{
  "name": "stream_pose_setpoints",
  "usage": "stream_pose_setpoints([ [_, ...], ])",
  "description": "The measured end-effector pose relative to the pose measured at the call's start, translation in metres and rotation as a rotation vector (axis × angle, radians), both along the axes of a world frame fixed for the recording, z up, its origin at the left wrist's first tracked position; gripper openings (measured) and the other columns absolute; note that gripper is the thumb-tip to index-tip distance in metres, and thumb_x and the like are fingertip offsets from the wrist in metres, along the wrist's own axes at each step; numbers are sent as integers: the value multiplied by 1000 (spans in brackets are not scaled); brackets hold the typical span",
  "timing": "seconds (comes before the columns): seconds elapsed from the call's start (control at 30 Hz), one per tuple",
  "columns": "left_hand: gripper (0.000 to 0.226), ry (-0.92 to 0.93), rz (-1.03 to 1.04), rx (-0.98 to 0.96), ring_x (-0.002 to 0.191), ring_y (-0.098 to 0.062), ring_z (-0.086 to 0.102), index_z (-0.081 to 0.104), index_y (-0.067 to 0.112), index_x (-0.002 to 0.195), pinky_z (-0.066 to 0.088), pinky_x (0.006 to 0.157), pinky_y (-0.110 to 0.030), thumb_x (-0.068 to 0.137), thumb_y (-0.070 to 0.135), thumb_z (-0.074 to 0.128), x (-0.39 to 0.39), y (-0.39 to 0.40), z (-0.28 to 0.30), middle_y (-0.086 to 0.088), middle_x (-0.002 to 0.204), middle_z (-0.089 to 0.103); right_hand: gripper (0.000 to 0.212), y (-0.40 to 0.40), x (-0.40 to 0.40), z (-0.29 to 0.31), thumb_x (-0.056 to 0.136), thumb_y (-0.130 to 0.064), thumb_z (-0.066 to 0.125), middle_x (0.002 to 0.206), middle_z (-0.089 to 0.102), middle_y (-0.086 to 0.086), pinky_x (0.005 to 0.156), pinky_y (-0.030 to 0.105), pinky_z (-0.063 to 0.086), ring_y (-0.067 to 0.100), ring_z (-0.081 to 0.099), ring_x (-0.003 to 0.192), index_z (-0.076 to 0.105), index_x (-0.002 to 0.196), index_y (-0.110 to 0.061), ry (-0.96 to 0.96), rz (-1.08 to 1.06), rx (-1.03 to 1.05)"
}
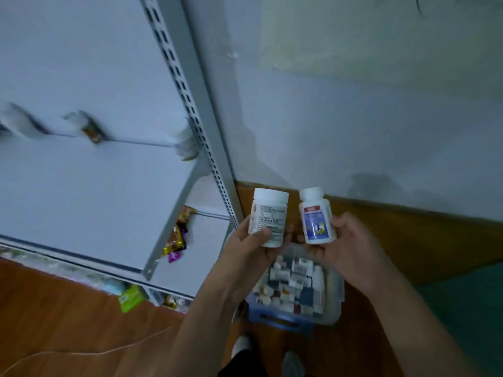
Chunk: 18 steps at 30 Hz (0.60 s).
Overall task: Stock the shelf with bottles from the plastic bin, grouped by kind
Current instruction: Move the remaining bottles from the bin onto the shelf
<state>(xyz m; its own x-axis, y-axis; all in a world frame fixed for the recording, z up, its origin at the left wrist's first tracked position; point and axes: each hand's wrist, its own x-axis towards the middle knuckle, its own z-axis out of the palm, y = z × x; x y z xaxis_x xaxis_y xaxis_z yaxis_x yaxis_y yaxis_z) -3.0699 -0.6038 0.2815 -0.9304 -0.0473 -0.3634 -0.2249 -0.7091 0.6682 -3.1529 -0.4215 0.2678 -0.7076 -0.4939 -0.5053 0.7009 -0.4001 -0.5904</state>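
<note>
— Wooden floor (68, 308) under me, plastic bin (333, 303) at my feet. Which shelf (95, 186) spot?

— Left hand (245, 248) fingers wrap the wide bottle (268, 217), right hand (351, 248) the blue-labelled bottle (317, 219). I'd match labels first, placing each beside its kind.

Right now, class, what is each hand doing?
Left hand: grips the wide bottle.
Right hand: grips the blue-label bottle.

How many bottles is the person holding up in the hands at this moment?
2. A wide white bottle is in the left hand, and a narrower bottle with a blue label is in the right hand.
</note>
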Motion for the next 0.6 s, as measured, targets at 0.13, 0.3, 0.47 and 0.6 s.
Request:
stream_pose_setpoints([
  [0.13,74,146,53,-65,94,-24,69,61,3,115,57,86,-37,53,25,94,13,-31,53,-15,102,69,44,-38,12,45,73,-29,65,96,70,16,77,40,50,26,64,83,62,111,-7,139,46,27],
  [0.3,41,177,244,-457,100,-14,69,61,15,121,54,79,-21,86,36,65,15,-97,88,-4,111,72,70,-90,18,72,54,-46,90,93,73,10,65,30,58,22,71,78,65,110,-14,352,116,115],
  [0.47,50,94,304,-920,100,-8,66,57,25,120,52,77,-19,77,42,76,4,-186,86,9,110,69,109,-136,26,86,30,-55,96,105,73,13,74,35,58,26,71,90,60,123,-9,421,84,165],
  [0.6,50,92,237,-1214,100,-7,61,49,26,122,45,78,-15,82,27,79,-31,-238,60,12,111,62,104,-166,29,88,35,-51,96,108,73,11,84,40,56,29,70,100,57,124,-14,451,30,254],
])
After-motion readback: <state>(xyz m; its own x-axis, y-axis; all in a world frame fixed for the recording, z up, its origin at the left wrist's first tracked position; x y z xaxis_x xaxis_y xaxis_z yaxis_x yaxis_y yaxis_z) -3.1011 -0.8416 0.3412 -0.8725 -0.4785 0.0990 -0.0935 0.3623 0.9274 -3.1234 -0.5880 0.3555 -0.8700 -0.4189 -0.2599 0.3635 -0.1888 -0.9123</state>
